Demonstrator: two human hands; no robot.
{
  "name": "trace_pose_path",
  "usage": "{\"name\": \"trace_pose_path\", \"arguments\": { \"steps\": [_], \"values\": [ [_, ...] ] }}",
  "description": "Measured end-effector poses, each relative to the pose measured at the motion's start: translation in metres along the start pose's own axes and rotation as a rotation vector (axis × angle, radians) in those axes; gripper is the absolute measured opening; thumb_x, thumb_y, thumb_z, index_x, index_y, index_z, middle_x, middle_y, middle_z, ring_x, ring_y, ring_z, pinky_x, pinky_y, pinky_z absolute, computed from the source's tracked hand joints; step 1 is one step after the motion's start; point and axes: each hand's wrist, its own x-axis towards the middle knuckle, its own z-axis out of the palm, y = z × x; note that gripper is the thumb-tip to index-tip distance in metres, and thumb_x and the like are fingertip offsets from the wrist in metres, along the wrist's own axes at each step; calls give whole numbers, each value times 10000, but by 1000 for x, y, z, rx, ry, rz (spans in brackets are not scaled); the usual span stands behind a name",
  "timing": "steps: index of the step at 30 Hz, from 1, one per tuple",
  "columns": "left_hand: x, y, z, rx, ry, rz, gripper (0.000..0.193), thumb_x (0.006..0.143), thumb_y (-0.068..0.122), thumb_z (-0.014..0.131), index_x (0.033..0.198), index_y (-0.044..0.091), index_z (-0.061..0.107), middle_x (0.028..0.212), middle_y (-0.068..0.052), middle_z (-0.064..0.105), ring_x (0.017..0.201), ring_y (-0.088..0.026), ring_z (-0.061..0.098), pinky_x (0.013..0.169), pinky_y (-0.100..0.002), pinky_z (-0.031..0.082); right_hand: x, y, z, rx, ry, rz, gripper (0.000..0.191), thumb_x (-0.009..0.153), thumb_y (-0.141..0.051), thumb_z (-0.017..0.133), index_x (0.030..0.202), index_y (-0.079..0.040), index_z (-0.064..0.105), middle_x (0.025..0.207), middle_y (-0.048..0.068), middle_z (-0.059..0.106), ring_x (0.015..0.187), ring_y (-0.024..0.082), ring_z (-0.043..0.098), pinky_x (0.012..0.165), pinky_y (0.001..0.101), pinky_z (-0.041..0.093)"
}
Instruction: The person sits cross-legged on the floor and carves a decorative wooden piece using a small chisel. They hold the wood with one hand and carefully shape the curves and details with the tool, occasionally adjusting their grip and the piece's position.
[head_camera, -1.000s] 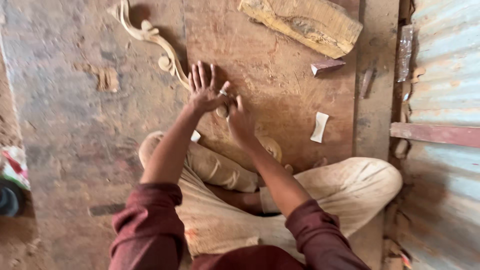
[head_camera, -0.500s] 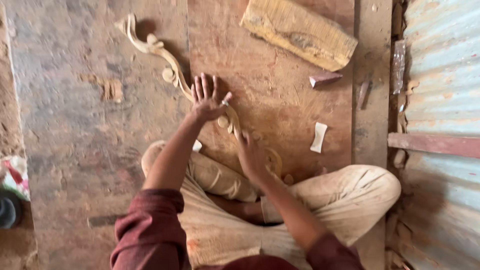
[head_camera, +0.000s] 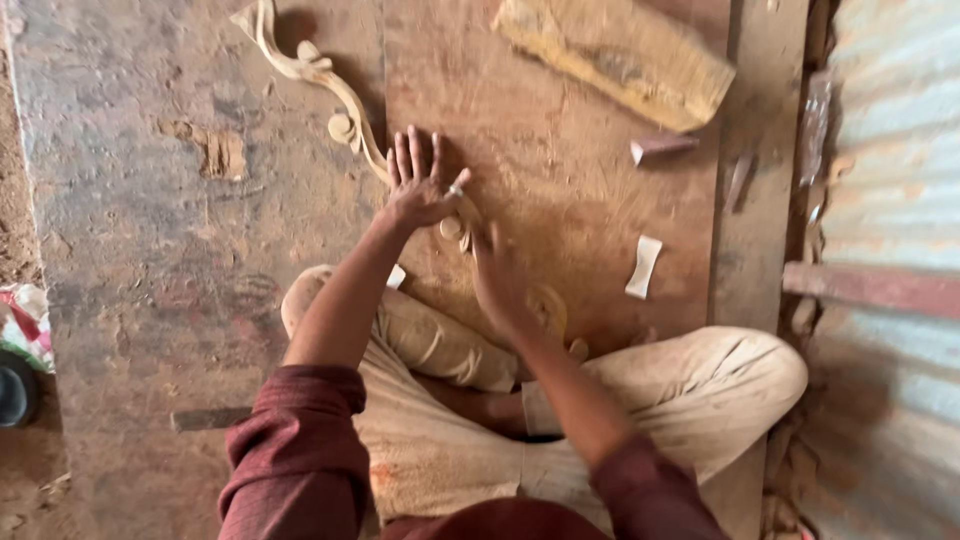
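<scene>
A long carved wooden scroll ornament (head_camera: 318, 75) lies diagonally on the brown board (head_camera: 560, 190), running from the top left down toward my knees. My left hand (head_camera: 420, 183) presses flat on its middle, fingers spread, a ring on one finger. My right hand (head_camera: 500, 272) rests on the ornament's lower part, blurred; whether it holds anything I cannot tell. I sit cross-legged in beige trousers and dark red sleeves.
A rough yellowish wood block (head_camera: 625, 55) lies at the top right of the board. A small wedge (head_camera: 660, 148) and a pale wood scrap (head_camera: 643, 266) sit to the right. Corrugated metal sheeting (head_camera: 890, 150) borders the right side. A dark object (head_camera: 15, 390) lies at the left edge.
My right hand has slid down the ornament toward my knees, away from the left hand. The left hand stays pressed on the carving.
</scene>
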Motion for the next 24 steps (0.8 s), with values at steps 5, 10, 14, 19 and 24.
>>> {"name": "trace_pose_path", "arguments": {
  "steps": [5,10,14,19,24],
  "values": [
    [2,1,-1,-14,193,68,963,985,761,215,1688,120,62,1717,-284,-123,1587,-474,-150,1274,-613,-99,-1,2,6,216,-392,132,343,1024,-60,576,1365,-65,602,1447,237,554,824,353,691,656,476,583],
    [1,0,-5,-42,61,17,1005,954,785,230,1657,96,30,1696,-251,-153,1556,-475,-185,1235,-591,-121,-20,7,6,-77,-227,-1,501,823,-75,643,1324,-59,641,1291,198,620,850,334,693,639,434,569],
    [-3,2,-11,31,68,-4,1037,909,805,257,1661,129,22,1697,-224,-163,1544,-456,-190,1226,-576,-134,-19,6,3,66,-246,30,444,888,-36,643,1329,-86,643,1236,163,610,861,352,692,699,471,562],
    [-1,3,-16,23,19,7,1009,925,786,232,1648,126,-11,1686,-217,-190,1529,-456,-221,1221,-568,-141,-20,3,5,214,-338,83,424,960,4,585,1376,-77,605,1240,141,622,858,329,710,729,468,576],
    [-4,0,-12,-11,57,10,1006,941,787,254,1663,121,34,1715,-210,-138,1558,-459,-187,1247,-570,-115,-4,-1,9,259,-333,181,398,980,-37,610,1375,-69,580,1272,202,602,857,378,682,735,492,563]
  ]
}}
